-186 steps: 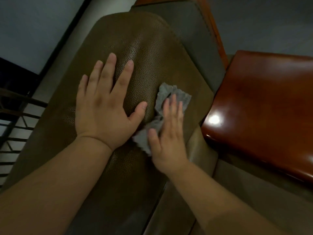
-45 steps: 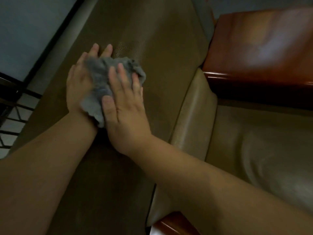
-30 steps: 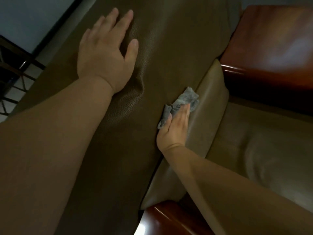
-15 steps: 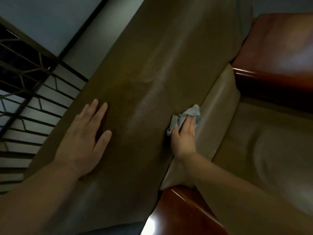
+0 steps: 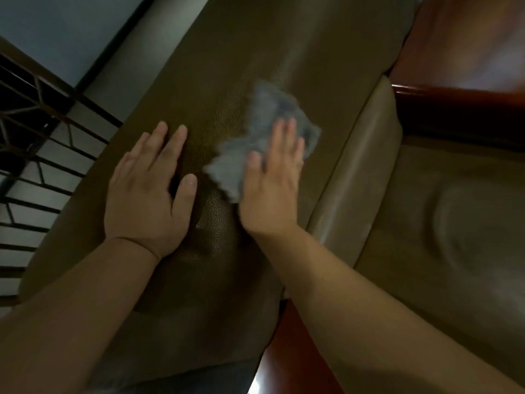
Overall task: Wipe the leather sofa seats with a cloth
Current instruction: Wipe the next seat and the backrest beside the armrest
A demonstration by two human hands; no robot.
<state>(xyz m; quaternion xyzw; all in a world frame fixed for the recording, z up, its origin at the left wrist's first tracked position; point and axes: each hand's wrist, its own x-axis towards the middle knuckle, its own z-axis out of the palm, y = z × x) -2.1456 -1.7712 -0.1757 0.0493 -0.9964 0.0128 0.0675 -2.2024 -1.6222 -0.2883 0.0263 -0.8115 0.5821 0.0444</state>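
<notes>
Since 0.5 s ago, the right hand [image 5: 271, 191] slid the grey cloth [image 5: 264, 137] off the seam onto the sofa cushion [image 5: 227, 66], fingers flat and released; left hand [image 5: 147, 194] braced flat beside it. Overlapping, evenly pressed strokes would serve best.

Blurred grey cloth [image 5: 257, 137], partly hidden beneath the right hand [image 5: 270, 191].

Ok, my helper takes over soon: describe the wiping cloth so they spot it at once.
Start at the dark olive leather cushion beside the lighter seat. On it, the right hand presses flat on the cloth. It is the only grey, crumpled, soft thing there.
</notes>
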